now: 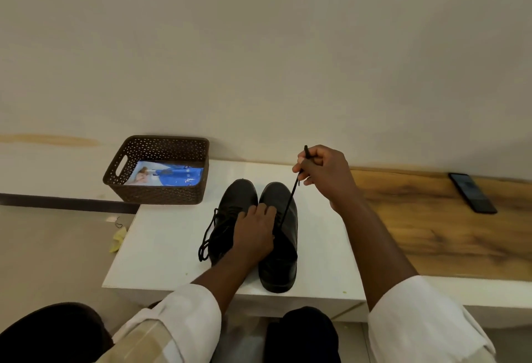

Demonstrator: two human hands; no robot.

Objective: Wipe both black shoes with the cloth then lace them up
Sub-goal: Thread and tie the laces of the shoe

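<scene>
Pale wall (259, 45) fills the upper part of my view, and below it a white desk (161, 247) carries the two black shoes side by side, toes pointing away from me. On my right the surface turns into a wood-grain top (417, 218), where a dark phone (472, 193) lies flat, well apart from the shoes.

My left hand (254, 231) rests on top of the shoes where they meet, fingers curled down over the lacing area of the right shoe (283, 253); they seem to be pressing or pinching there, but I cannot tell exactly what they hold. My right hand (322, 172) is raised above and beyond the toe of that shoe, thumb and fingers pinched tight on a black lace (290, 198) that runs taut in a straight line from the shoe up into my grip, its tip poking out above my fingers.

The left shoe (233, 212) sits touching the right one, its lace (208, 236) already threaded, with loose loops hanging over its outer side onto the desk.

At the far left corner of the desk stands a brown perforated basket (161, 189) with a blue printed packet (167, 175) lying in it. On the floor beside the desk lies a small crumpled yellow cloth (118, 240). White sleeves (417, 319) cover my forearms.
</scene>
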